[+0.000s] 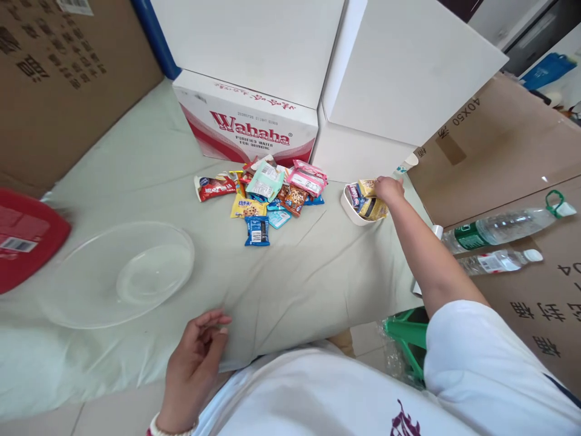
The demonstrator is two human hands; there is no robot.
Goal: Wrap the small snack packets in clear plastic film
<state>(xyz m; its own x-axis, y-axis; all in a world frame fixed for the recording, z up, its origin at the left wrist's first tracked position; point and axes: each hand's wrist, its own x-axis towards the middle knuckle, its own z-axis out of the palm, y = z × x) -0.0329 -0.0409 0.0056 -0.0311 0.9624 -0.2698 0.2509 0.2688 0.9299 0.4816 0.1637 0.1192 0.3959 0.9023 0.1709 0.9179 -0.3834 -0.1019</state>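
My right hand (389,188) reaches out to a small white tub (352,213) on the right of the cloth-covered table. Its fingers are closed on the edge of a yellow snack packet (367,187) at the tub's rim; the fingertips are partly hidden. Other packets, blue and yellow, fill the tub. Near the front edge of the table, my left hand (198,351) hovers with loosely curled fingers apart and nothing in them. A pile of wrapped snacks lies mid-table, among them a mint-green packet (265,180), a pink packet (308,178), a red packet (216,186) and a blue packet (257,231).
Behind the pile stands a Wahaha carton (249,124) with white boxes above and beside it. A clear plastic basin (154,272) and a red object (27,236) are at left. Plastic bottles (508,229) lie at right, above a green stool (408,333).
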